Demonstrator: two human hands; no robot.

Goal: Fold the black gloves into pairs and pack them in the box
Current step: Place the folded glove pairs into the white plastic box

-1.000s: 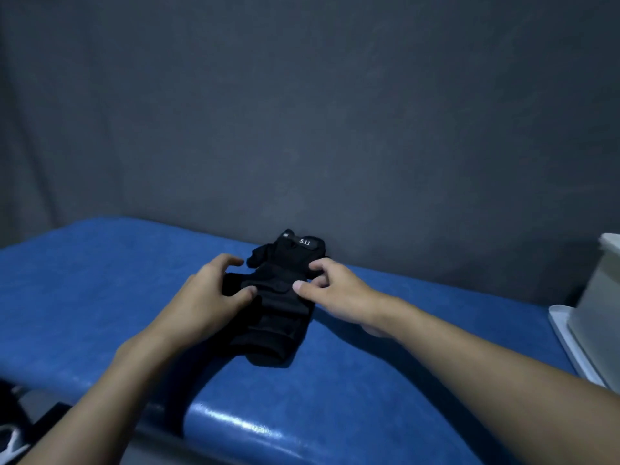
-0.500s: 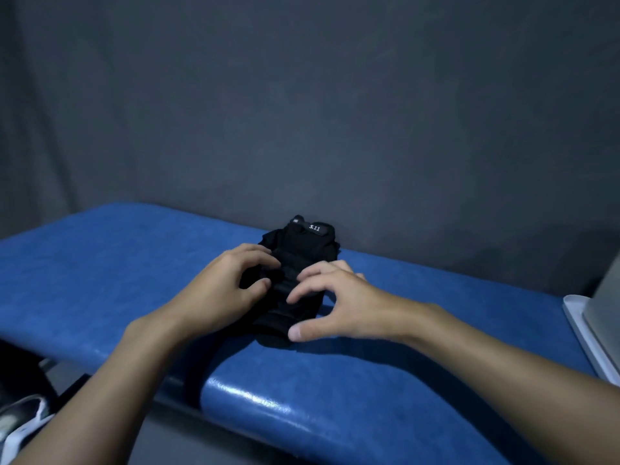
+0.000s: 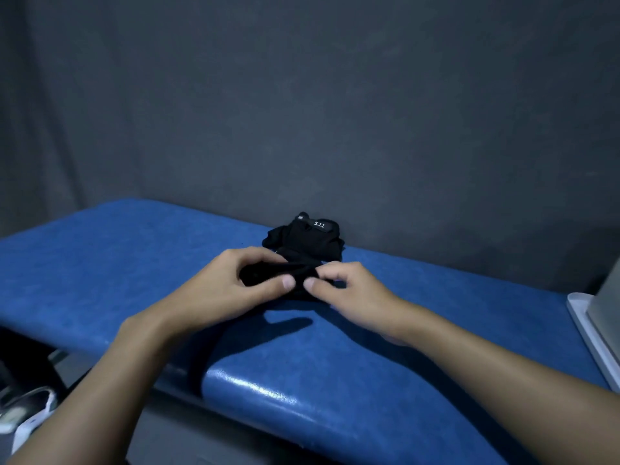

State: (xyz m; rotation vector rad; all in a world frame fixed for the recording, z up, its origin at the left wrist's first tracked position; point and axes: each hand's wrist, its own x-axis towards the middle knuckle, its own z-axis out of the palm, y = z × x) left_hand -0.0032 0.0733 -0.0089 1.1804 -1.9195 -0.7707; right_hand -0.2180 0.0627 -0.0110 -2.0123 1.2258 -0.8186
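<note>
Black gloves (image 3: pixel 310 241) with a small white "5.11" label lie bunched on the blue padded table (image 3: pixel 419 307), near its far edge. My left hand (image 3: pixel 231 290) grips the near end of the gloves, fingers curled over it and thumb underneath. My right hand (image 3: pixel 349 290) pinches the same near end from the right, its thumb tip almost touching my left thumb. The near part of the gloves is lifted and rolled between both hands. A grey box (image 3: pixel 607 307) shows only partly at the right edge.
A white tray or lid (image 3: pixel 583 327) lies under the box at the table's right end. A dark grey backdrop hangs right behind the table. Below the table's front edge at the lower left are dark shapes and a white shoe (image 3: pixel 27 417).
Both hands have gathered the near end of the gloves and rolled it up towards the far end. The thumbs have come together. The view has shifted slightly.
</note>
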